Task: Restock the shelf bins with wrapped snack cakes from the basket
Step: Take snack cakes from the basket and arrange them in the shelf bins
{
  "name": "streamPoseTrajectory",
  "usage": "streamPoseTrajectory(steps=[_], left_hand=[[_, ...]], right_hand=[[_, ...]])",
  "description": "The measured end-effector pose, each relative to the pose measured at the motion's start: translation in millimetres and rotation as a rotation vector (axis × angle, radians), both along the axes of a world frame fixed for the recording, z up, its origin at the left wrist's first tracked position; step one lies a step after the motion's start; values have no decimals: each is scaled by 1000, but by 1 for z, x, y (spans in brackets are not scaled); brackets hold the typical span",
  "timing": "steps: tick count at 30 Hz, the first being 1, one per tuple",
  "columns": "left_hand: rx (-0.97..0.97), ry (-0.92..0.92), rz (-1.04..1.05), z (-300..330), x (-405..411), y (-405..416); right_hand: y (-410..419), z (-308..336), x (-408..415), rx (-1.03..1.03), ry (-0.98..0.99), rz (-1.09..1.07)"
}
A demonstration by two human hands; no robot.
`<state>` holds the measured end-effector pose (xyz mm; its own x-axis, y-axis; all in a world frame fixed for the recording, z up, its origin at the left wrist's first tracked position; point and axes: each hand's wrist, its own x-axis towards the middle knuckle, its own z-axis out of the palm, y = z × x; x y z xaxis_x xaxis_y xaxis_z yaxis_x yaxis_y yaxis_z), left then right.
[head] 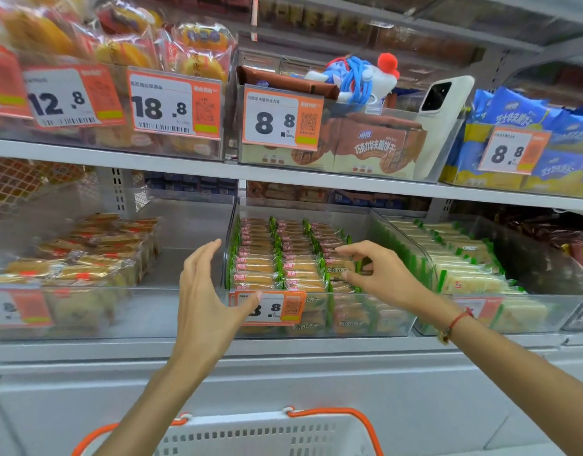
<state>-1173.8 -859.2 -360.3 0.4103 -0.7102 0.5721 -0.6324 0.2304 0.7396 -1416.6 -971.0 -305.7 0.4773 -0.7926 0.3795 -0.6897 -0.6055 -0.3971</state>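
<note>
Now right hand (pixel 379 271) fingers pinch a snack cake (pixel 341 269) in the packed bin (pixel 316 327); left hand (pixel 208 291) released.

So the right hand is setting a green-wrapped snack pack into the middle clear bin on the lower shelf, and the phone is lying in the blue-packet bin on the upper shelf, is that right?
Not quite. The head view shows the phone propped in the brown-packet bin on the upper shelf, beside a plush toy, not in the blue-packet bin. The rest holds: the right hand pinches a green-wrapped snack pack at the middle clear bin on the lower shelf.
</note>
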Motion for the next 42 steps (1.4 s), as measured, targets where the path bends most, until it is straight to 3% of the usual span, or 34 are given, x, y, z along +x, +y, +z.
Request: streamPoseTrajectory(steps=[3, 6, 10, 13, 17, 23, 25, 27, 32, 37, 42], left_hand=[[-72, -27, 0, -10, 4, 26], [76, -83, -64, -28, 25, 50], [549, -94, -264, -60, 59, 73], [965, -284, -358, -103, 84, 81], [1441, -422, -449, -162, 99, 99], [1781, -397, -568, -235, 95, 140], [1879, -482, -618, -247, 92, 152], [1864, -562, -636, -252, 87, 160], [1661, -550, -607, -262, 88, 168], [1656, -332, -574, -268, 89, 171], [1715, -322, -586, -262, 90, 163]], right_hand=[[39, -13, 4, 21, -104, 112], [65, -38, 18, 93, -23, 222], [78, -89, 51, 295, 240, 307], [84, -138, 78, 433, 476, 382], [109, -209, 112, 584, 621, 439], [174, -290, 161, 800, 685, 652], [194, -313, 170, 904, 677, 657], [209, -332, 175, 1013, 673, 606], [210, -344, 169, 1265, 608, 587], [220, -354, 153, 971, 523, 456], [225, -350, 159, 880, 450, 405]])
